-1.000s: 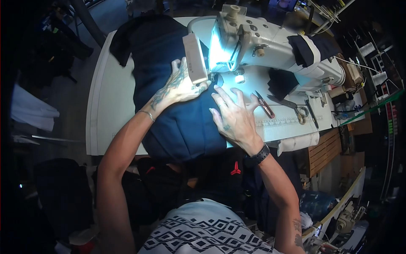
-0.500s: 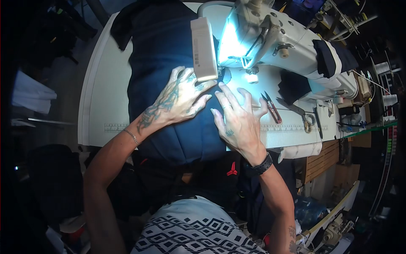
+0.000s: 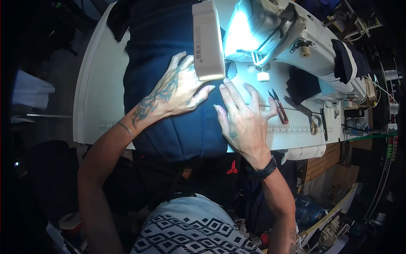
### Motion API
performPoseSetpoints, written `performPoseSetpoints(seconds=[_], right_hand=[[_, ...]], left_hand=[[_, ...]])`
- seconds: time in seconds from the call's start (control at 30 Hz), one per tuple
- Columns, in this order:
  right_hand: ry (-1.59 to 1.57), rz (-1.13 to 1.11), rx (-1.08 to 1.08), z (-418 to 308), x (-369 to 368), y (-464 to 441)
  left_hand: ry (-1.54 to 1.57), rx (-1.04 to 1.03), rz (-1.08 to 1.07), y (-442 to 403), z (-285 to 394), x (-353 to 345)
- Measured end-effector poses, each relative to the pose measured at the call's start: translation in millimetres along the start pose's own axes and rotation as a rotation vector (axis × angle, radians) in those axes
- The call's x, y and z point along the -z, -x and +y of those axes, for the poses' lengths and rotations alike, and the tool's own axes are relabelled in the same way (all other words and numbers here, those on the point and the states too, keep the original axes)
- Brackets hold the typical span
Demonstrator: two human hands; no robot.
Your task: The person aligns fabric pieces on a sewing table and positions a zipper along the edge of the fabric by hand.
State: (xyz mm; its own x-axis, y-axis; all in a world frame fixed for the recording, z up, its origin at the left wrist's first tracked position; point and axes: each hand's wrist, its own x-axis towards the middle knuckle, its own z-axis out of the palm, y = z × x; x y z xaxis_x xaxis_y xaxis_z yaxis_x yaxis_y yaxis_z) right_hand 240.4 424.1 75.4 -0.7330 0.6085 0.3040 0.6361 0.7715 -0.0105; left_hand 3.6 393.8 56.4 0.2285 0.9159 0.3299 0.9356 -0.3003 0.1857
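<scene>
Dark blue fabric [image 3: 160,38] lies across the sewing table and hangs over its front edge. My left hand [image 3: 175,91] rests flat on it with the fingers spread, their tips partly hidden behind the pale rectangular head [image 3: 208,42] of the sewing machine [image 3: 292,31]. Just right of it, my right hand [image 3: 245,120] is spread palm down at the fabric's right edge, its index fingertip close to the lower end of that head. Neither hand grips anything visible. The needle and presser foot are hidden from this angle.
Red-handled thread snips [image 3: 280,109] and dark scissors [image 3: 308,113] lie right of my right hand. A printed ruler strip [image 3: 296,129] runs along the table [image 3: 91,101] near its front. A dark cloth piece [image 3: 302,84] lies under the machine arm. Bright light falls beside the head.
The camera view has shifted and come slightly nearer, so the machine sits larger and further right. Both hands stay spread at nearly the same places on the fabric.
</scene>
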Motion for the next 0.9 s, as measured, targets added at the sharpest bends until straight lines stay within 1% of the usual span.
performPoseSetpoints(seconds=[0.53, 0.6, 0.63, 0.7, 0.77, 0.9], right_hand=[[-0.009, -0.015, -0.006, 1, 2, -3], [0.003, -0.007, 0.006, 1, 1, -2], [0.014, 0.001, 0.012, 2, 0, -1], [0.013, 0.003, 0.016, 2, -1, -2], [0.011, 0.004, 0.019, 2, 0, -1], [-0.004, -0.003, 0.019, 4, -2, -1]], left_hand=[[-0.038, 0.008, -0.02, -4, -4, -5], [0.128, 0.001, 0.097, -5, -5, -13], [0.126, 0.005, 0.102, -4, -5, -14], [0.159, -0.002, 0.006, -3, -8, -14], [0.126, 0.002, 0.026, -2, -7, -14], [0.159, 0.036, 0.011, -3, -7, -14]])
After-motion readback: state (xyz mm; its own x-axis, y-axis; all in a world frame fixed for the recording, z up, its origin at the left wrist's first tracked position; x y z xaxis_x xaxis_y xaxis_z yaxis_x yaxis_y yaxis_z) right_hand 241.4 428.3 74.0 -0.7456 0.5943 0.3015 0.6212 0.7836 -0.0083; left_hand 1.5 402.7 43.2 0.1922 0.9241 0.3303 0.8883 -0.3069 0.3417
